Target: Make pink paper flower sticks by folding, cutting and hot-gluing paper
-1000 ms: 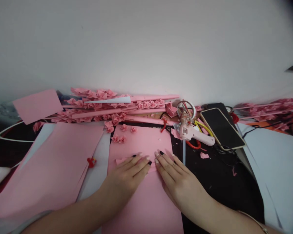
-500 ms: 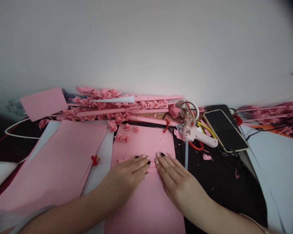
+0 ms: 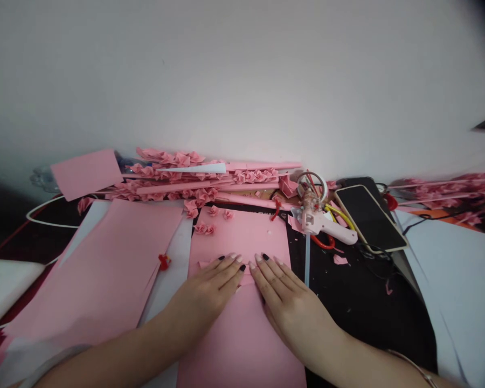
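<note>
My left hand [image 3: 208,291] and my right hand [image 3: 285,299] lie flat, fingers stretched out, on a pink sheet of paper [image 3: 242,334] in front of me. Their fingertips press a small folded pink paper strip [image 3: 244,279] that lies across the sheet; most of the strip is hidden under the fingers. A few small folded pink paper roses [image 3: 205,228] rest on the far end of the same sheet.
A pink glue gun [image 3: 325,225] and a phone [image 3: 369,216] lie to the right on the black mat [image 3: 359,302]. Larger pink sheets [image 3: 101,269] spread to the left. Pink paper rolls and roses [image 3: 194,180] pile along the white wall.
Both hands stay pressed on the folded strip, fingertips shifting only slightly closer together. The view has drifted a little to the left.
</note>
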